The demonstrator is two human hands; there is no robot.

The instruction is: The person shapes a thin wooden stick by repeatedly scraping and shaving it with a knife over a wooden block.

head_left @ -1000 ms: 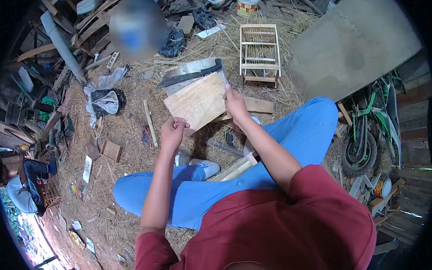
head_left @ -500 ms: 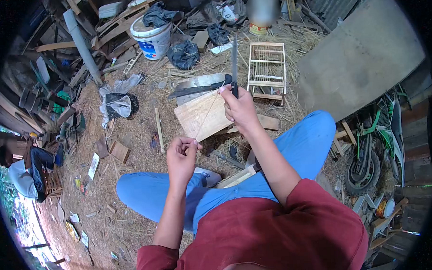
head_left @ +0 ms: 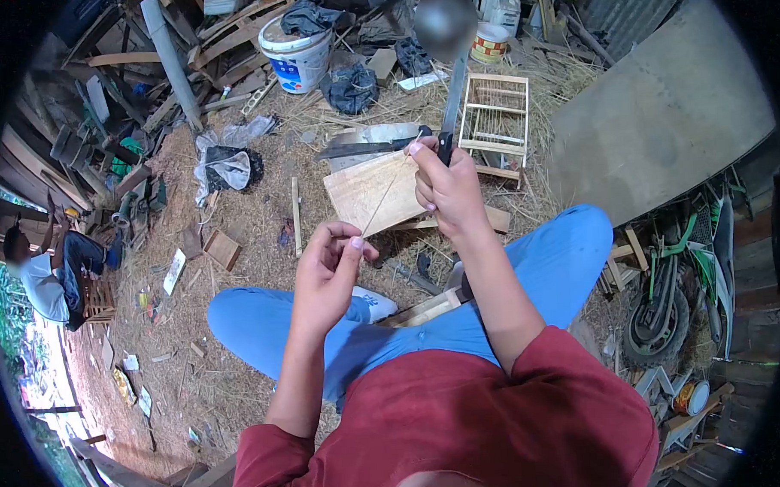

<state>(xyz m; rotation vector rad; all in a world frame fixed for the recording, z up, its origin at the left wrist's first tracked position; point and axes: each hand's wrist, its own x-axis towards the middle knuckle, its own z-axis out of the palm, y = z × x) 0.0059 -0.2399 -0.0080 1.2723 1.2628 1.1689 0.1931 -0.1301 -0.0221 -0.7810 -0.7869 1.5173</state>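
My right hand (head_left: 451, 192) is closed around the black handle of a long-bladed knife (head_left: 456, 95), its blade pointing up and away from me. Between that hand's thumb and fingers is also the far end of a thin stick (head_left: 383, 200). The near end of the stick is pinched in my left hand (head_left: 327, 276), so it slants between both hands. Below it lies a pale wooden board (head_left: 362, 191) on the ground. Just beyond the board rests a second, dark-bladed knife (head_left: 361, 147). A small slatted wooden frame (head_left: 496, 145) stands behind my right hand.
Straw-strewn ground surrounds me, with a white bucket (head_left: 293, 62) and black plastic bags (head_left: 350, 89) ahead. A large flat sheet (head_left: 660, 105) leans at right, near a motorbike (head_left: 667, 294). Another person (head_left: 48, 281) sits at far left.
The knife blade has tilted to the right at its tip. Both hands still hold the thin stick. The camera view has shifted slightly, and the seated person has an arm raised.
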